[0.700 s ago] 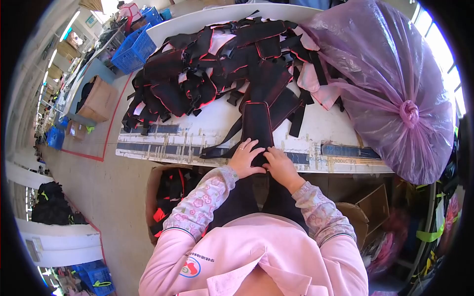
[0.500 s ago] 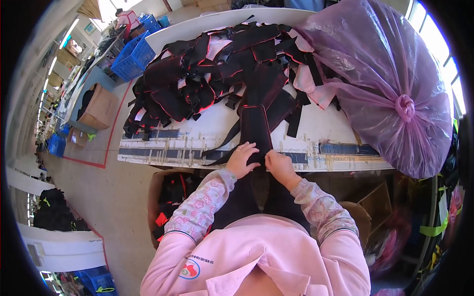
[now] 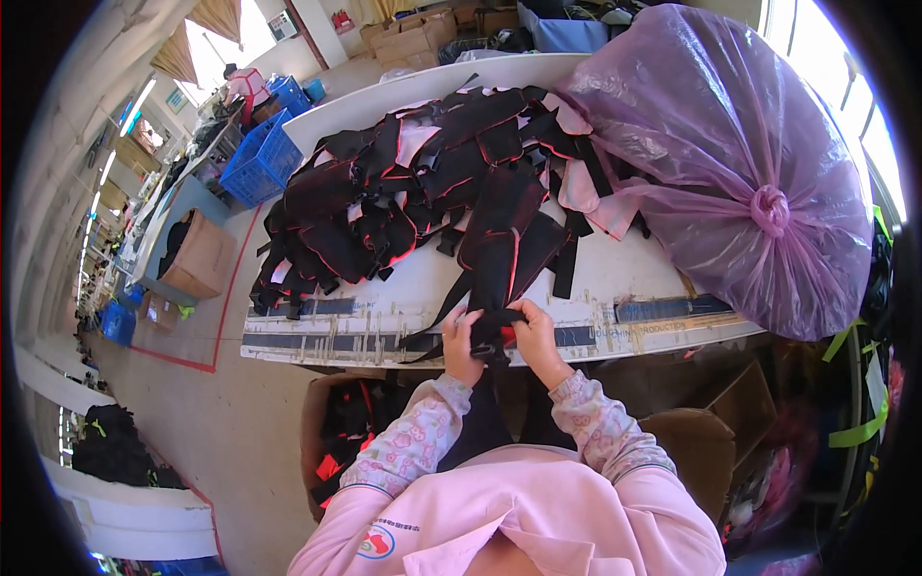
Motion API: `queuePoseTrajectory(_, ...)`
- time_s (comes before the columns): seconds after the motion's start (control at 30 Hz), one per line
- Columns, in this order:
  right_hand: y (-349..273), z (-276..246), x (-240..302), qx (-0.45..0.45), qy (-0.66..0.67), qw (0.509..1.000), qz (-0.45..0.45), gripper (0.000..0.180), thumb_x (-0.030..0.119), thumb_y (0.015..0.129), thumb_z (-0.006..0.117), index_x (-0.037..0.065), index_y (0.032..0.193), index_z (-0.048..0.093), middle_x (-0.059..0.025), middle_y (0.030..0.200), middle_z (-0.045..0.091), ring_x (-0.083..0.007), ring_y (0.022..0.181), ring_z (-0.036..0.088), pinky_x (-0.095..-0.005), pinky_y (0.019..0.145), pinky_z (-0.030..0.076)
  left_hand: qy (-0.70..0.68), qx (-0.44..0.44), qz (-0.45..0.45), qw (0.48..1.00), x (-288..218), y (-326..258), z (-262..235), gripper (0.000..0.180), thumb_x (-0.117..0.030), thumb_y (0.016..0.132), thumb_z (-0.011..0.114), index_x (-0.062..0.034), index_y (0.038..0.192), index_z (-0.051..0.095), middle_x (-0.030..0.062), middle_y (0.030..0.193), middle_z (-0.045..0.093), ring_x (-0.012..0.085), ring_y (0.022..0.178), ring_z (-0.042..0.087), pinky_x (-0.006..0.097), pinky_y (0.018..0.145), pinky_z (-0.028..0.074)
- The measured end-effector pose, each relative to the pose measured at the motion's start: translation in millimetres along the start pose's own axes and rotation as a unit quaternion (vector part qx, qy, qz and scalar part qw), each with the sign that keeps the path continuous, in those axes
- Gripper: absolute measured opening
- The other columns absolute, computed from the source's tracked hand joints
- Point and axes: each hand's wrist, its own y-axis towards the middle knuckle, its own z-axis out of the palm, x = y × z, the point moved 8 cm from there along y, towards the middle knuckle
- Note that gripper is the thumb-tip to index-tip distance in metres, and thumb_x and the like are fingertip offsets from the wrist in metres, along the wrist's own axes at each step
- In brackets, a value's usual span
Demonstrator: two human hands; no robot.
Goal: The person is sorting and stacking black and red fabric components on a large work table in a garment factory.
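A long black padded strap piece with red edging [image 3: 495, 240] stretches from the heap down to the table's near edge. My left hand [image 3: 463, 348] is closed on the left side of its near end. Opposite it, my right hand [image 3: 538, 344] pinches the same end between thumb and fingers. A patch of red shows between the hands, and a dark part, perhaps a buckle, hangs below them. Thin black webbing [image 3: 444, 317] trails to the left of my left hand. Behind lies a heap of similar black pieces [image 3: 327, 235] with red edges, some with pale pink backs.
A large tied purple plastic bag [image 3: 711, 144] bulges over the right of the white table [image 3: 615, 278]. Under the table are open cartons [image 3: 687, 442] and a box of black and red pieces [image 3: 336, 422]. Blue crates [image 3: 259, 158] and another person [image 3: 248, 88] are far left.
My hands have come nearer the table edge and turned up the strap piece's near end, showing red. My left hand, laid over it before, now grips its side. The view has tilted up slightly.
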Motion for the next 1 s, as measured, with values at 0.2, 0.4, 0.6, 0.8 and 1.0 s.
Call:
queuePoseTrajectory(0.2, 6.8, 8.3, 7.3, 0.051, 0.119, 0.991, -0.041, 0.019, -0.013, 0.076, 0.045, 0.001, 0.088, 0.052, 0.0006, 0.075, 0.056, -0.0074, 0.069, 0.052, -0.0236, 0.059, 0.045, -0.578, 0.004, -0.376, 0.724, 57.2, -17.6, 28.1, 0.029, -0.005, 0.087, 0.051, 0.0017, 0.115, 0.055, 0.0123, 0.100, 0.061, 0.0189, 0.085, 0.063, 0.029, 0.078, 0.051)
queuePoseTrajectory(0.4, -1.1, -17.4, 73.6, -0.020, -0.115, 0.964, -0.239, 0.018, -0.006, 0.077, 0.055, 0.003, 0.092, 0.053, -0.0193, 0.077, 0.062, -0.0385, 0.073, 0.063, -0.0373, 0.062, 0.051, -0.714, 0.050, -0.379, 0.586, 3.1, 2.9, 3.7, 0.030, -0.014, 0.091, 0.048, 0.0047, 0.113, 0.055, 0.0149, 0.105, 0.064, 0.0225, 0.090, 0.065, 0.030, 0.079, 0.052)
queuePoseTrajectory(0.6, 5.9, -7.7, 61.9, 0.010, 0.144, 0.987, -0.070, 0.014, -0.006, 0.085, 0.049, 0.003, 0.095, 0.055, -0.0082, 0.080, 0.063, -0.0187, 0.073, 0.063, -0.0310, 0.065, 0.050, -0.722, 0.157, -0.325, 0.591, -0.3, 12.5, 3.5, 0.038, -0.030, 0.095, 0.046, 0.0033, 0.105, 0.060, 0.0127, 0.094, 0.066, 0.0204, 0.081, 0.065, 0.029, 0.073, 0.052)
queuePoseTrajectory(0.8, -9.3, 42.9, 76.5, 0.221, 0.552, 0.795, 0.118, 0.027, 0.023, 0.093, 0.054, 0.003, 0.111, 0.056, -0.0055, 0.102, 0.063, -0.0146, 0.091, 0.061, -0.0281, 0.083, 0.048, -0.580, 0.028, -0.222, 0.783, -21.6, 59.7, -39.5, 0.027, -0.023, 0.096, 0.047, 0.0003, 0.106, 0.058, 0.0088, 0.095, 0.064, 0.0139, 0.082, 0.062, 0.027, 0.073, 0.050)
queuePoseTrajectory(1.0, 7.4, 16.8, 93.5, 0.116, 0.523, 0.842, 0.059, 0.021, 0.020, 0.097, 0.048, 0.002, 0.105, 0.055, -0.0049, 0.095, 0.063, -0.0132, 0.086, 0.060, -0.0260, 0.079, 0.047, -0.463, 0.058, -0.344, 0.815, 3.9, 23.8, -21.0, 0.020, -0.022, 0.099, 0.044, -0.0054, 0.096, 0.055, 0.0024, 0.090, 0.060, 0.0093, 0.078, 0.060, 0.024, 0.071, 0.049)
